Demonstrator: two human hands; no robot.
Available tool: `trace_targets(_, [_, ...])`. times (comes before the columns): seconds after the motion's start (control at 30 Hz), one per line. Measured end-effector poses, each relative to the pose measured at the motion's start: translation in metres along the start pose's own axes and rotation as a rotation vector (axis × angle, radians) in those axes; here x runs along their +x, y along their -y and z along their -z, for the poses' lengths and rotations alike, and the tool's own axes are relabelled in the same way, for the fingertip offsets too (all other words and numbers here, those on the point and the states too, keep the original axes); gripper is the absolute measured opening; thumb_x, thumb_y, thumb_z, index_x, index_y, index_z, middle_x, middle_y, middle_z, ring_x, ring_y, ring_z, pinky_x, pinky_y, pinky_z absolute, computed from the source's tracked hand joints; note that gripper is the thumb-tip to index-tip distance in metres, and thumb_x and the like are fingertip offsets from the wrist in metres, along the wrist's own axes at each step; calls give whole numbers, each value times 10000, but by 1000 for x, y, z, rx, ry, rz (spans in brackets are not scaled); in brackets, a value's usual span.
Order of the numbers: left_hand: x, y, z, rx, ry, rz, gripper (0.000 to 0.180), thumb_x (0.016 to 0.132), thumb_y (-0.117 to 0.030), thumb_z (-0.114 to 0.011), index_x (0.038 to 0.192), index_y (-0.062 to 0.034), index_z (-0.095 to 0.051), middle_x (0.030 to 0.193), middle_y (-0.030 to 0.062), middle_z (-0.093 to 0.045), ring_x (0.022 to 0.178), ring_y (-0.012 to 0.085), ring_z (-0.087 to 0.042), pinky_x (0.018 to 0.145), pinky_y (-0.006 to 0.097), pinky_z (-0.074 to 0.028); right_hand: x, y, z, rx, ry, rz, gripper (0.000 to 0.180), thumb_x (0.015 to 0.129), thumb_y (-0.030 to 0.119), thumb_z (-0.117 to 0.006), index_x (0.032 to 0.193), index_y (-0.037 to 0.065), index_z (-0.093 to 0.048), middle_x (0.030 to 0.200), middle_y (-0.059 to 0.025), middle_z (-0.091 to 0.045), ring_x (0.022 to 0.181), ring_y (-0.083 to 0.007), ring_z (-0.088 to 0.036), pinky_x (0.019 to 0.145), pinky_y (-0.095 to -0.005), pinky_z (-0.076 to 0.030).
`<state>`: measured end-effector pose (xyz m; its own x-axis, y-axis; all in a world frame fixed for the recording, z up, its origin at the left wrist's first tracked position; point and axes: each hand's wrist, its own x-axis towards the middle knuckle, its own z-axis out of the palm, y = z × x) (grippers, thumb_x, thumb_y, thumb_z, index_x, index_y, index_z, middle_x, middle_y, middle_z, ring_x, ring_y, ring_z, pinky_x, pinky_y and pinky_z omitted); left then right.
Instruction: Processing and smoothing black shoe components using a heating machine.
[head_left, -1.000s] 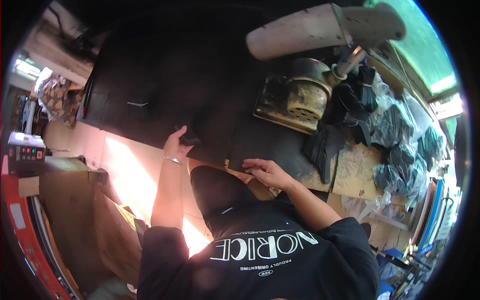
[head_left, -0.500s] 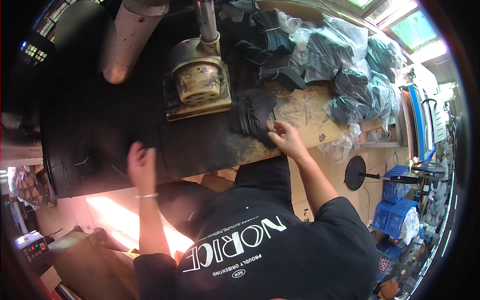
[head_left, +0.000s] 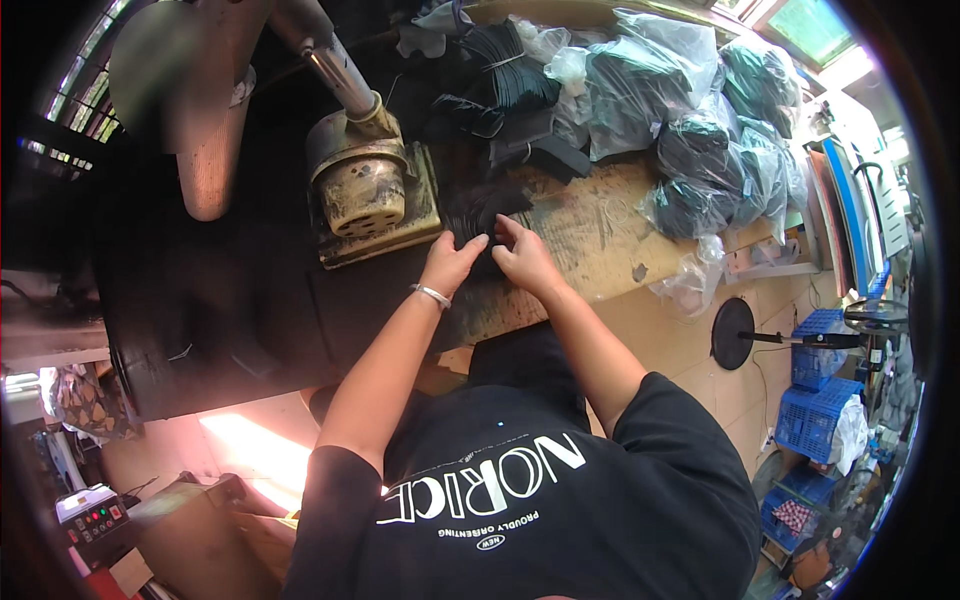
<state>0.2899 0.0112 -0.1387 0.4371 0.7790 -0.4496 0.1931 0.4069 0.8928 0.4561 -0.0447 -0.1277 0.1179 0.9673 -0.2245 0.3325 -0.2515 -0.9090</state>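
A fanned stack of thin black cut pieces [head_left: 468, 208] lies on the worktable beside the machine head, dark against the dark surface. My left hand [head_left: 455, 264], with a bracelet at the wrist, grips the near edge of the stack between thumb and fingers. Close beside it, my right hand [head_left: 527, 262] has its fingers bent round the right side of the same stack. Both thumbs come near each other over the pieces. The fingertips are partly lost against the black material.
A yellowish, worn machine head [head_left: 362, 190] on a metal post stands left of the stack. Beyond lie a tied black bundle [head_left: 505, 62] and black goods in clear plastic bags [head_left: 650, 95]. Blue crates [head_left: 815, 418] and a round black stand base [head_left: 732, 333] are on the floor at right.
My left hand has swung right from the table's left part to the stack. The right hand has moved left onto it. The whole view has shifted slightly.
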Motion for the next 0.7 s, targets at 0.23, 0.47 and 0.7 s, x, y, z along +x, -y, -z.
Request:
trace_targets(0.23, [6, -6, -38, 153, -462, 11, 707, 751, -311, -807, 1172, 175, -514, 1160, 240, -617, 1086, 245, -598, 921, 333, -478, -16, -4, 7, 616, 108, 2, 674, 816, -39, -540, 1466, -3, -362, 1453, -229, -428, 1306, -299, -487, 1064, -380, -412])
trace_targets(0.47, [-52, -31, -21, -748, 20, 338, 264, 863, -74, -604, 1089, 56, -562, 977, 143, -651, 853, 227, -675, 787, 363, -575, -39, 6, 23, -844, -246, 730, 703, 764, 245, -715, 1419, 184, -466, 1526, -138, -342, 1441, -302, -273, 1172, -505, -174])
trace_targets(0.7, [-95, -39, -11, -818, -17, 418, 263, 886, -143, -581, 1078, 35, -560, 936, 160, -652, 839, 259, -675, 805, 383, -578, -39, 16, -11, -1014, -236, 846, 776, 726, 310, -726, 1437, 194, -437, 1531, -119, -342, 1461, -253, -244, 1176, -541, -112])
